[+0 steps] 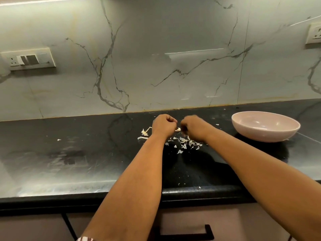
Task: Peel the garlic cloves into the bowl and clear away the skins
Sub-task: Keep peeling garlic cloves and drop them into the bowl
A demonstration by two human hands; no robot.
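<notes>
A pale garlic clove [178,129] shows between my two hands, low over the black counter [86,153]. My right hand [192,126] is blurred, and its curled fingertips pinch the clove's right end. My left hand [164,125] is curled into a fist just left of the clove; whatever is inside the fist is hidden. Loose garlic skins [184,142] lie scattered on the counter under and in front of my right wrist. A dry garlic stem with its root [145,131] lies left of my left hand. The pink bowl [265,136] stands to the right, and its visible inside looks bare.
A marble backsplash [156,66] rises right behind the hands. Switch plates sit on the wall at the left [29,59] and the far right [313,33]. Stray skin flakes lie at the left [59,140] and near the counter's front edge [180,184].
</notes>
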